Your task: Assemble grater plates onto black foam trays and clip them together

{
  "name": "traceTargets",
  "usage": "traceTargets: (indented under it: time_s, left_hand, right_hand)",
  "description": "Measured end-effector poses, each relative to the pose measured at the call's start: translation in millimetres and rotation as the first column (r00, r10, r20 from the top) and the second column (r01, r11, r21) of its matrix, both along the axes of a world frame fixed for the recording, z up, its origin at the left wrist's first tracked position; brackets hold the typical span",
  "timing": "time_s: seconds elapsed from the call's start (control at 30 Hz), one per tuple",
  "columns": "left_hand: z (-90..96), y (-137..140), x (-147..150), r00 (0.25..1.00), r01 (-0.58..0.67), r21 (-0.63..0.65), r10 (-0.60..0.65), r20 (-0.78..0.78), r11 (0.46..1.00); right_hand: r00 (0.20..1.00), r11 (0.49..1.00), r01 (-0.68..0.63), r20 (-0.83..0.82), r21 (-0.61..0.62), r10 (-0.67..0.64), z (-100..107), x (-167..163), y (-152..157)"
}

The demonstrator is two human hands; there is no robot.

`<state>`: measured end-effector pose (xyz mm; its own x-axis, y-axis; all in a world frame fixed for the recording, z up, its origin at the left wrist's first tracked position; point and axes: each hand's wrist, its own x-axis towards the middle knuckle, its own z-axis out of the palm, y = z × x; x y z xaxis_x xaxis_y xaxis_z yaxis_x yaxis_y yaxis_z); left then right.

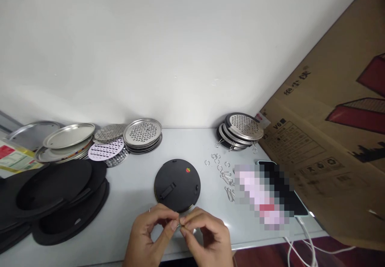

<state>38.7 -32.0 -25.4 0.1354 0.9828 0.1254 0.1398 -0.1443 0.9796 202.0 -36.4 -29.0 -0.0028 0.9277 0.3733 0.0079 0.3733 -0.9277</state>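
Observation:
At the table's front edge, my left hand [155, 231] and my right hand [206, 235] meet with thumbs and forefingers pinched together. Between the fingertips shows a bit of a small shiny metal piece [179, 225]; its shape is mostly hidden, so I cannot tell whether it is a ring or a clip. Just beyond the fingers lies a round black disc [177, 184] with a small colored sticker and a black tab on its face. To the right are several loose metal rings [215, 156] and several wire clips [229, 194].
Perforated metal grater discs [142, 132] are stacked at the back left, near plain round metal trays [69, 135]. Black round covers [60, 190] pile up on the left. Assembled discs with clips [243, 128] stand back right. A phone [296, 200], white cables [308, 243] and a large cardboard box [313, 150] border the right.

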Motion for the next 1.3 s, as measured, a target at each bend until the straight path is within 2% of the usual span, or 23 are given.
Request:
traceTargets:
  time_s: [0.07,0.17,0.3,0.37,0.53,0.63,0.77,0.87,0.93,1.07,1.1,1.13,1.17,1.23,1.3]
  left_hand:
    - [1.4,-3,3,0.995,-0.081,0.004,0.081,0.051,0.997]
    - [5.1,-8,6,0.974,-0.168,-0.120,0.184,0.133,0.978]
    - [8.7,-8,6,0.967,-0.052,-0.362,0.137,0.213,0.931]
    - [9.9,-8,4,0.964,-0.002,-0.408,0.111,0.242,0.913]
    - [12.9,-11,2,0.982,-0.027,-0.317,0.085,0.170,0.948]
    - [11.6,-11,2,0.984,0.013,-0.350,0.050,0.170,0.937]
    - [4.1,-9,0,0.931,0.202,-0.471,-0.019,0.363,0.859]
    - [-2.9,-7,-2,0.878,0.337,-0.508,-0.071,0.473,0.793]
    - [-6.2,-6,-5,0.852,0.392,-0.524,-0.084,0.517,0.756]
    - [-5.5,-6,-9,0.796,0.520,-0.577,-0.112,0.595,0.629]
    - [-3.7,-7,-9,0.799,0.532,-0.583,-0.134,0.587,0.614]
    - [-1.6,-7,-9,0.814,0.522,-0.583,-0.160,0.558,0.622]
    - [0.7,-8,-9,0.848,0.481,-0.576,-0.183,0.498,0.661]
    - [4.8,-10,-8,0.939,0.321,-0.508,-0.196,0.284,0.800]
    - [6.8,-11,-8,0.986,0.156,-0.336,-0.165,0.002,0.929]
  right_hand:
    - [0.998,0.997,0.025,0.047,0.075,-0.029,3,-1,2]
    - [0.990,0.958,0.061,0.108,0.282,-0.094,7,-1,7]
    - [0.970,0.891,0.058,0.184,0.450,-0.157,5,2,11]
    - [0.963,0.877,0.059,0.205,0.476,-0.176,4,3,11]
    - [0.970,0.897,0.117,0.146,0.427,-0.196,7,-2,7]
    - [0.968,0.896,0.145,0.127,0.419,-0.215,7,-5,6]
    - [0.953,0.861,0.145,0.166,0.487,-0.254,1,-3,5]
    - [0.939,0.841,0.143,0.198,0.522,-0.282,-2,-1,3]
    - [0.935,0.843,0.145,0.206,0.517,-0.287,-2,-2,1]
    - [0.953,0.857,0.118,0.184,0.502,-0.239,-1,-4,-1]
    - [0.957,0.857,0.097,0.188,0.505,-0.219,-1,-5,-1]
    - [0.959,0.857,0.078,0.198,0.509,-0.205,-1,-4,-1]
    - [0.957,0.858,0.059,0.216,0.510,-0.194,-1,-4,-1]
    - [0.951,0.874,0.040,0.250,0.484,-0.182,-2,-2,-3]
    - [0.945,0.910,0.025,0.286,0.415,-0.156,-5,-1,-5]
